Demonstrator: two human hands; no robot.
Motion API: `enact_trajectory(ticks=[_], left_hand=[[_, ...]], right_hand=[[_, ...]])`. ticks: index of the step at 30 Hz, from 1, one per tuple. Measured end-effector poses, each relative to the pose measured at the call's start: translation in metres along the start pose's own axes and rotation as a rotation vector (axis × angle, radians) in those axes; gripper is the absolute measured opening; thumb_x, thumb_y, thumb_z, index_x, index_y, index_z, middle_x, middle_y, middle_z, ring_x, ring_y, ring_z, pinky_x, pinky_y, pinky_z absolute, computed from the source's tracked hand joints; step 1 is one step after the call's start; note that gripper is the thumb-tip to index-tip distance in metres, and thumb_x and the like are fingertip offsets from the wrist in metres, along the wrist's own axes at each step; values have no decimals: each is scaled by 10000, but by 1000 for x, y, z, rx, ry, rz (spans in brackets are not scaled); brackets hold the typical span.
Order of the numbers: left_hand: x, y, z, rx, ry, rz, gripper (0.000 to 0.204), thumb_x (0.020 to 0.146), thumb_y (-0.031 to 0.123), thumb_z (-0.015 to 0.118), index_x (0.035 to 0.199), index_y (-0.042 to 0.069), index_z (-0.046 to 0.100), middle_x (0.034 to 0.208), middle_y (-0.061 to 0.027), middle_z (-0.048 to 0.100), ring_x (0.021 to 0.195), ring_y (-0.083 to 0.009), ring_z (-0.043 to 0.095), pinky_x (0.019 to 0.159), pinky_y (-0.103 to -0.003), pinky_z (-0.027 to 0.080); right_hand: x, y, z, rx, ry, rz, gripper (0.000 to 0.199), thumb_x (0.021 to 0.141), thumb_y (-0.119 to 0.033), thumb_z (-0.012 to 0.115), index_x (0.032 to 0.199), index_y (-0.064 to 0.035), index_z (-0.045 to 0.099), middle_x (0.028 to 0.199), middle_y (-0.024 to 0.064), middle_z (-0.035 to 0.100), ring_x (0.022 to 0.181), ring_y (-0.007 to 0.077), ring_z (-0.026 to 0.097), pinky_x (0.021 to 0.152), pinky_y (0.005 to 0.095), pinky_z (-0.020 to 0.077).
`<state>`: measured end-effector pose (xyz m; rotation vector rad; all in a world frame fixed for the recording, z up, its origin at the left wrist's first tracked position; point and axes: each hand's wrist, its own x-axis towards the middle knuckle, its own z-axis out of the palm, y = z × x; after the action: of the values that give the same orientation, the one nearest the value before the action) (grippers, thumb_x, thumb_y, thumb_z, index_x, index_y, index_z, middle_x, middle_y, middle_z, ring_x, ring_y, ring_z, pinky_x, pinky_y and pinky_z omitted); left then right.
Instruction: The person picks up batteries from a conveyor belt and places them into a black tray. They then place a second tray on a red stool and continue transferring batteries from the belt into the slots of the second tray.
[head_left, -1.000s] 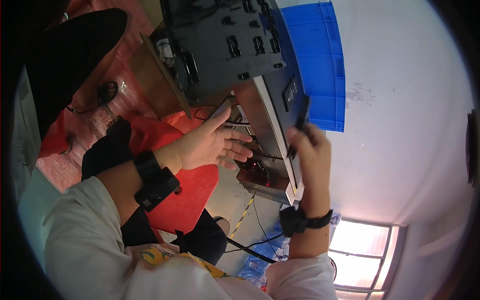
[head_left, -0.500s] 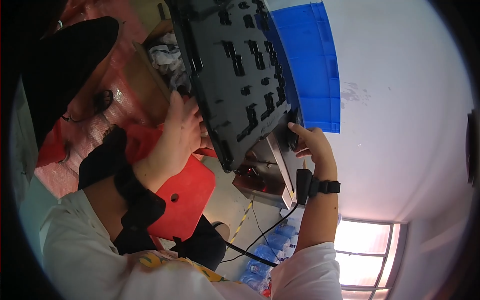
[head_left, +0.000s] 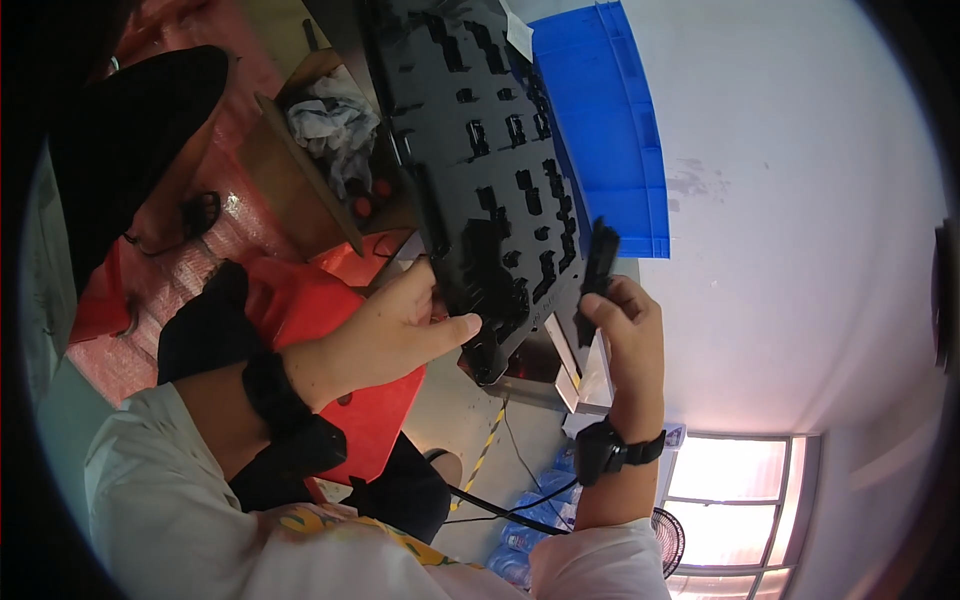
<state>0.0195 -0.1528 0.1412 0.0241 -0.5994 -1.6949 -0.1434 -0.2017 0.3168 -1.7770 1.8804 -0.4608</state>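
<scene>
A large black plastic panel (head_left: 470,150) with several moulded slots and clips stands on edge in the upper middle. My left hand (head_left: 400,325) grips its lower left edge, thumb stretched along the bottom. My right hand (head_left: 625,325) holds a small narrow black part (head_left: 597,270) upright between its fingers, just right of the panel's lower edge. Both wrists carry black bands.
A blue plastic crate (head_left: 605,140) lies behind the panel on a white surface (head_left: 800,250). A brown box with crumpled cloth (head_left: 335,125) is at the left, red plastic bins (head_left: 330,320) below it. A metal tray (head_left: 580,375) sits under the hands. Cables, water bottles and a fan lie low.
The panel has swung and come lower. My left hand slid from its face to its lower edge. My right hand came off the panel's right edge and now holds the small black part.
</scene>
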Motion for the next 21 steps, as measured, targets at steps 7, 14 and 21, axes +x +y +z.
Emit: enact_trajectory(ticks=[7,14,21], left_hand=[[-9,-2,7,57,79,68,504,812,-99,470,1285,20,342,1200,-60,467,1126,-133,468,946,-303,403],[-19,-11,15,13,8,-112,519,805,-98,481,1288,35,347,1196,-52,478,1123,-134,478,922,-298,414],[-29,-21,29,-8,-50,-163,523,805,-76,499,1291,40,347,1192,-48,483,1138,-134,467,920,-314,411]], right_hand=[[-41,-29,32,258,-278,27,287,702,-83,719,908,46,566,798,37,570,686,68,544,617,194,447],[-60,-13,36,-36,-143,-102,316,688,-109,736,899,53,566,777,42,564,675,77,539,595,214,442],[-74,3,34,-317,15,-164,384,668,-206,777,888,45,587,756,70,549,662,122,527,585,251,433]])
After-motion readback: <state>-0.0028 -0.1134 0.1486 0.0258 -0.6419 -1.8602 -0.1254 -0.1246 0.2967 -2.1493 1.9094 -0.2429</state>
